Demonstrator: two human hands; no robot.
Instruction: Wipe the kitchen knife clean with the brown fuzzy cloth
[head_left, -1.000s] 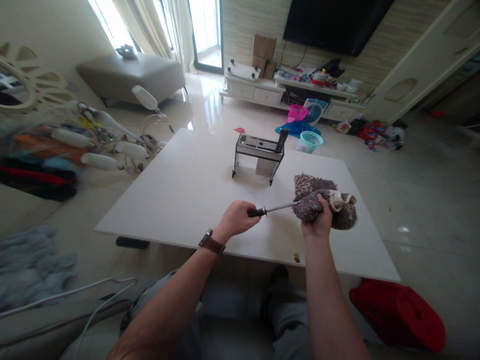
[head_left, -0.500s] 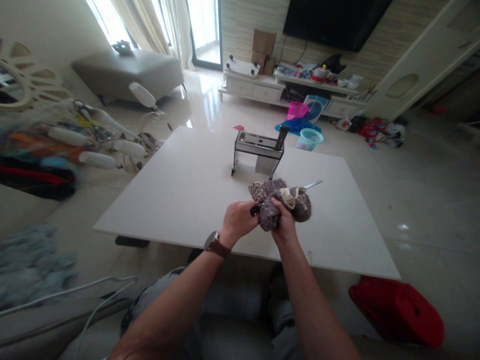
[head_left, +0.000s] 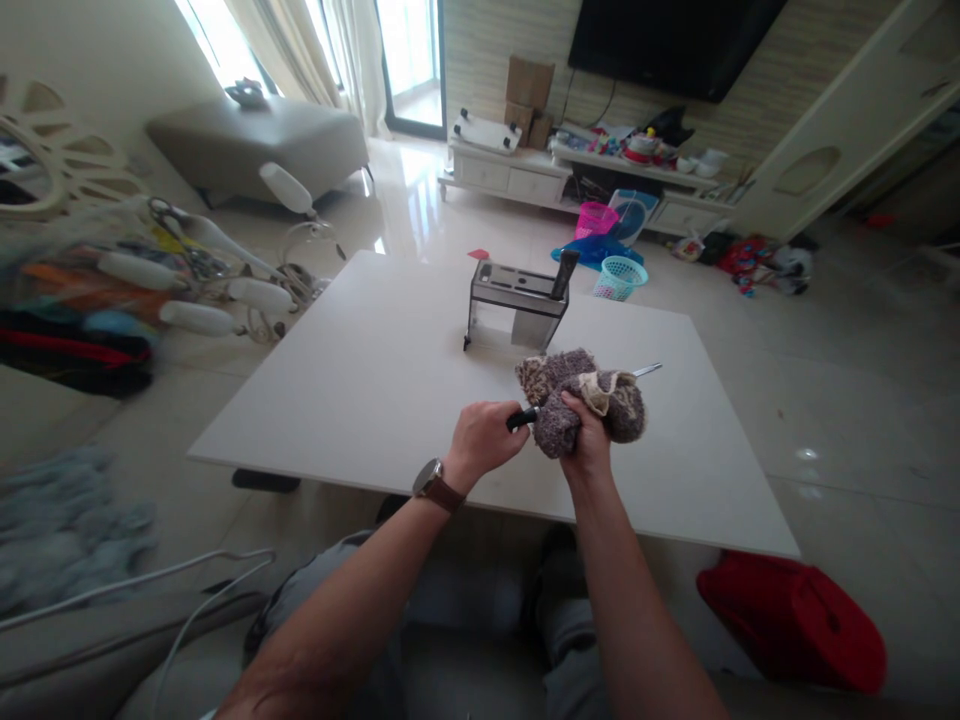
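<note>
Above the near half of the white table (head_left: 360, 400), both hands work on one tool. The left hand (head_left: 484, 440) is clenched around the black handle (head_left: 521, 418) of a slim metal rod (head_left: 646, 371), which may be a narrow knife or a sharpening steel; the picture does not settle which. The rod's long axis runs from the left fist up and to the right, away from the body, rising slightly toward its tip. The tip shows just past the far edge of the cloth (head_left: 581, 400).

The right hand (head_left: 587, 445) is closed on the grey-brown fluffy cloth, bunching it around the middle of the rod, just beside the left fist. The two hands are near each other but not touching; a short length of handle shows between them. The cloth therefore lies directly along the rod's axis, with the exposed tip farther from the right-hand fingers than the handle is.

Both forearms reach forward from the lap and converge toward the tool, with a watch (head_left: 433, 482) on the left wrist. Behind the hands, well apart, a metal knife block (head_left: 517, 305) stands upright on the table with one dark handle (head_left: 564, 275) sticking out of its right end.
</note>
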